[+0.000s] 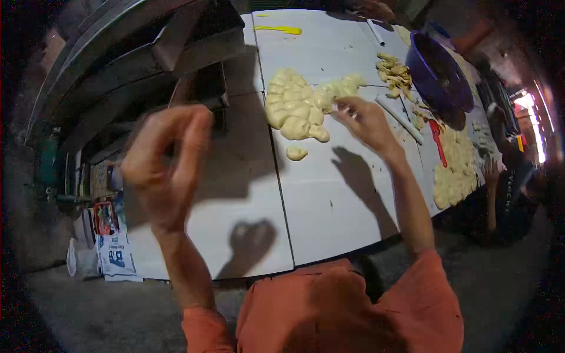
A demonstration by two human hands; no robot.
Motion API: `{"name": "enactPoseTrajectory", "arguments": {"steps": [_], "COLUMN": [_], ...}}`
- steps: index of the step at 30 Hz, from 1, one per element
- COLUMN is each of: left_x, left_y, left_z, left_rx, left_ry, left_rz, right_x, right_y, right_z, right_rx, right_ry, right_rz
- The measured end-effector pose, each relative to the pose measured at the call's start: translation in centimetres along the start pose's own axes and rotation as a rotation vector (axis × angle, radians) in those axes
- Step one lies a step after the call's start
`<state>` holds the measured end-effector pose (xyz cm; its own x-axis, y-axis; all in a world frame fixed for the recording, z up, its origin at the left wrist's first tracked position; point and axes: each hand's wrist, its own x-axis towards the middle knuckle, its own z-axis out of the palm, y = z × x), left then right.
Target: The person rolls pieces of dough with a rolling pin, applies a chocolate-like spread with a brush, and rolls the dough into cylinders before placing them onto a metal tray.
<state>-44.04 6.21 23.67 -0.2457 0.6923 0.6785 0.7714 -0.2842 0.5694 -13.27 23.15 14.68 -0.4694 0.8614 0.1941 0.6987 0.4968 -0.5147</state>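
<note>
My left hand (168, 165) is raised over the left part of the white table (312, 212), blurred, its fingers curled closed; what they hold, if anything, is hidden. My right hand (368, 126) reaches to a flattened, glossy mass of pale dough (329, 94), thumb and fingers slightly apart at its edge. Beside that lies a larger cluster of rounded dough lumps (291, 106), with one small separate lump (296, 153) nearer me.
At the right are a purple tub (421, 65), strip-shaped pieces (391, 70), a pale rod (400, 120), a red tool (438, 144), more dough (453, 170) and another person's hand (490, 170). A yellow tool (276, 29) lies far back; dark metal equipment (194, 53) stands left.
</note>
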Motion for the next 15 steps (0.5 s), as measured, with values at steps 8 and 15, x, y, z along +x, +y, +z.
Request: {"name": "enactPoseTrajectory", "arguments": {"steps": [8,15], "left_x": [-11.6,-9.8], "left_y": [1.9,5.3], "left_z": [11.8,21.9], "left_rx": [0.061,0.049], "left_ry": [-0.616,-0.655], "left_rz": [-0.408,-0.46], "right_x": [-3.3,9.2], "right_y": [7.1,22.0], "right_z": [5.6,1.8], "right_rx": [0.32,0.019], "right_ry": [-0.18,0.178], "right_rz": [-0.07,0.022]}}
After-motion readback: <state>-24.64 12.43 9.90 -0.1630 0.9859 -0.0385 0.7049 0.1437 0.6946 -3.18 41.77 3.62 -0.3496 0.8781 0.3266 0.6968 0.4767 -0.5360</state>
